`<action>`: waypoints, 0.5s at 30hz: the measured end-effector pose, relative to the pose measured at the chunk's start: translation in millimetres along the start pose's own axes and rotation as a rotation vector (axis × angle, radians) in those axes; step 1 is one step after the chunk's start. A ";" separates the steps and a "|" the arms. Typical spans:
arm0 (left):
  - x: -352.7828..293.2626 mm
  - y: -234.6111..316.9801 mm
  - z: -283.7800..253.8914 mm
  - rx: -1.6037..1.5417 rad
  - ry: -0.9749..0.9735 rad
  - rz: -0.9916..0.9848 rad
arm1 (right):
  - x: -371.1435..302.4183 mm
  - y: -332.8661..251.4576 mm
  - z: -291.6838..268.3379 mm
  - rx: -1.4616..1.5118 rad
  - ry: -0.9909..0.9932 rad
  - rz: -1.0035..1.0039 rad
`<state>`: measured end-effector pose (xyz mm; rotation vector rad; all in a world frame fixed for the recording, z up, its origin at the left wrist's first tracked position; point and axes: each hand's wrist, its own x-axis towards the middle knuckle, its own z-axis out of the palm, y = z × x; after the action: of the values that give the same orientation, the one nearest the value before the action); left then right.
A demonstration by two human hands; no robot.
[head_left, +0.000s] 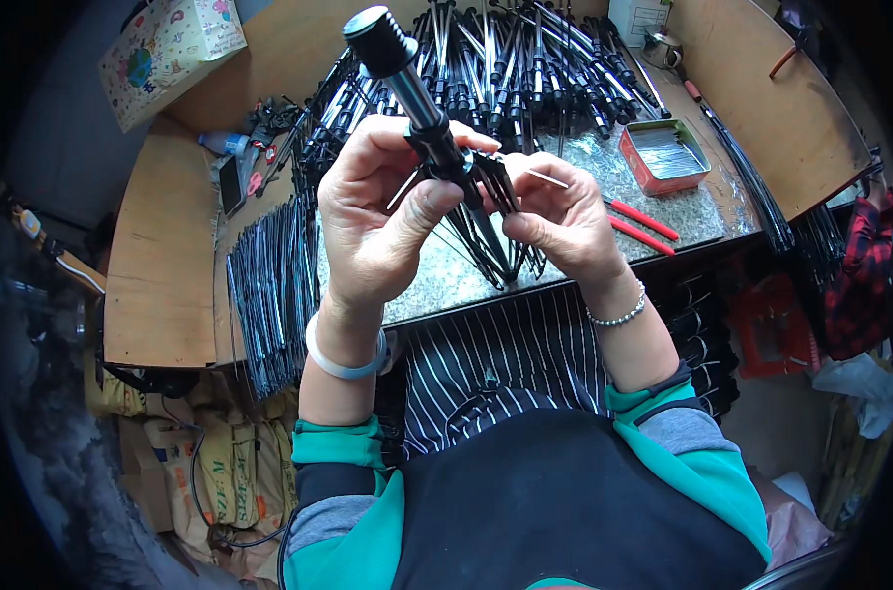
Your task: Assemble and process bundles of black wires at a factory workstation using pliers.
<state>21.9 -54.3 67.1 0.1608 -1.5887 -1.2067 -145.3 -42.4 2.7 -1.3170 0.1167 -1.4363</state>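
Observation:
In front of me, over the table edge, I hold a folding umbrella frame at a tilt, its black ribbed end pointing up and away. My left hand grips the frame near its hub, thumb pressed on the front. Black ribs hang from the hub and converge lower down. At their right side, my right hand has its thumb and fingers closed on the ribs. A thin pale wire sticks out by its fingers; whether it is pinched there I cannot tell. The fingertips are partly hidden.
A heap of umbrella frames covers the back of the table. Black ribs lie bundled at the left. To the right are red-handled pliers and a red tin of thin wires. Wooden panels flank the table.

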 end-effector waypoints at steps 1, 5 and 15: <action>-0.1 -0.2 -0.3 0.002 0.000 -0.001 | 0.0 0.6 0.1 0.002 0.000 0.000; -1.0 -3.0 -0.3 0.009 -0.045 0.038 | -0.6 4.5 4.5 0.007 -0.010 -0.054; 0.8 -4.7 8.7 0.004 0.054 0.047 | -9.5 9.8 12.5 -0.964 0.151 -0.587</action>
<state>12.5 -51.8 65.0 0.1561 -1.5398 -1.1538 -132.4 -32.0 -5.3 -2.1284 0.6255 -2.0984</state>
